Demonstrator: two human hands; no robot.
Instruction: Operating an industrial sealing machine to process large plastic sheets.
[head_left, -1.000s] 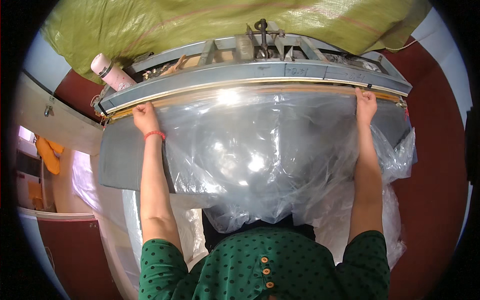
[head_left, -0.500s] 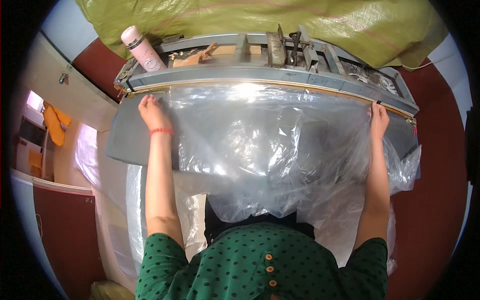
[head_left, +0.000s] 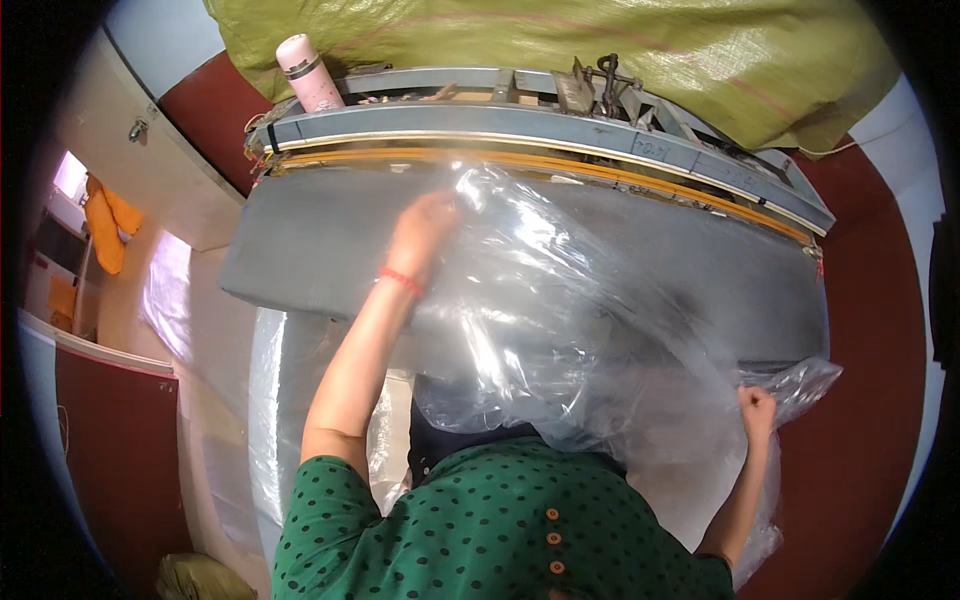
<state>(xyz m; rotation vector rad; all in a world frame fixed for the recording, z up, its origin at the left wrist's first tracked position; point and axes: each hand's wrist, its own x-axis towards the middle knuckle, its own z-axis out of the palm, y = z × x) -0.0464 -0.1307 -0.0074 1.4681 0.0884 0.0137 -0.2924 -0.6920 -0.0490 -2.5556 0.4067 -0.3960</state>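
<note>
A wide, clear plastic sheet (head_left: 520,330) lies crumpled over the middle of a long grey padded surface (head_left: 320,230) and hangs down over its near edge toward my lap. My left hand (head_left: 425,228), a red bracelet at its wrist, is at the sheet's upper left edge; motion smears the fingers, so its grip is unclear. Lower down at the right, beyond the padded surface's near edge, my right hand (head_left: 757,405) is closed on a gathered part of the sheet. A long grey metal bar (head_left: 450,128) with orange strips (head_left: 400,155) below it runs behind the surface.
A pink bottle (head_left: 312,80) leans on the metal frame at the back left. A dark metal clamp (head_left: 607,85) sits at its back right. Yellow-green woven sheeting (head_left: 560,35) hangs behind. On the left stands a pale door (head_left: 140,150); more plastic (head_left: 266,410) hangs below the surface.
My left hand has moved right, and the sheet's left edge has shifted the same way. My right hand has come down toward me with the sheet. A gap showing orange strips has appeared under the bar.
</note>
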